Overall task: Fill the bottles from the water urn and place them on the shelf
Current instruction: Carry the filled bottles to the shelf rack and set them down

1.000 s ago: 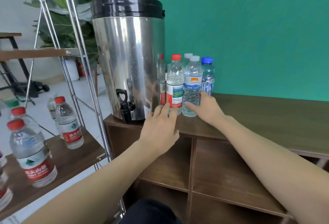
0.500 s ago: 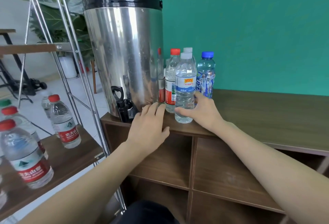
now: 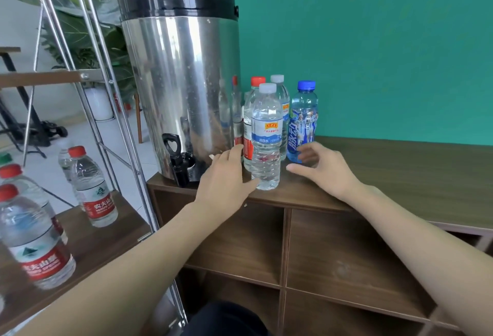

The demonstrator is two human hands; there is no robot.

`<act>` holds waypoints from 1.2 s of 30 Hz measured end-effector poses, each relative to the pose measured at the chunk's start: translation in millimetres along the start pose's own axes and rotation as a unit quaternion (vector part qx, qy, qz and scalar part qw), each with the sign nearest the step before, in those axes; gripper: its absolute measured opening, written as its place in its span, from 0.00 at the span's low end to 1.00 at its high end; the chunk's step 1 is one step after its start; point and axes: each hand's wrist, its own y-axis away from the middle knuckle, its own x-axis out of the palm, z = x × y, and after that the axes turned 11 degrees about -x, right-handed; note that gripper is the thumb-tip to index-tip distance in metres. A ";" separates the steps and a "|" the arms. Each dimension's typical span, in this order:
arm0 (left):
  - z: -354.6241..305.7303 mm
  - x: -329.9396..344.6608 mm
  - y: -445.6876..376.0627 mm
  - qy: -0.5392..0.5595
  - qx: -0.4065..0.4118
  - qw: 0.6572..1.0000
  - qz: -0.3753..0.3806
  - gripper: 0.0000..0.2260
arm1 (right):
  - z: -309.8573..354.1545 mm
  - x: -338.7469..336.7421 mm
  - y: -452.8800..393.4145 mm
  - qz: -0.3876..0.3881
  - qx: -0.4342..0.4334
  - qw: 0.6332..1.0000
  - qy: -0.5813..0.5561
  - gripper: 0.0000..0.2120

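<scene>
A clear white-capped bottle (image 3: 266, 135) with a blue label stands upright near the front edge of the wooden cabinet top (image 3: 400, 175). My left hand (image 3: 226, 178) lies just left of it, fingers fairly straight and thumb touching its base. My right hand (image 3: 322, 167) hovers to its right with relaxed, spread fingers and holds nothing. Behind stand a red-capped bottle (image 3: 250, 114), another white-capped bottle (image 3: 282, 95) and a blue-capped bottle (image 3: 302, 122). The steel water urn (image 3: 181, 82) stands to the left, its black tap (image 3: 177, 159) over the cabinet's corner.
A metal-framed rack with a wooden shelf (image 3: 125, 218) stands at the left. It carries several red-capped bottles, such as one (image 3: 93, 189) near the back and one (image 3: 34, 245) near me. Open cabinet compartments (image 3: 240, 242) lie below the top. A green wall rises behind.
My right hand slid the white-capped bottle toward the front edge, then let go and drew off to the right. My left hand moved right up to the bottle's base.
</scene>
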 end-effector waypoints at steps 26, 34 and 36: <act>-49.2 42.0 -43.4 0.332 -0.144 0.932 -0.035 0.24 | -42.6 -7.6 -79.8 -0.056 0.082 0.983 -0.155 0.40; -41.3 30.3 -19.8 0.347 -0.162 0.923 -0.034 0.23 | -9.2 -4.2 -43.5 -0.055 0.073 0.957 -0.274 0.28; -40.1 23.6 -8.4 0.355 -0.162 0.920 -0.032 0.20 | 5.3 0.4 -31.7 -0.080 0.071 0.953 -0.284 0.25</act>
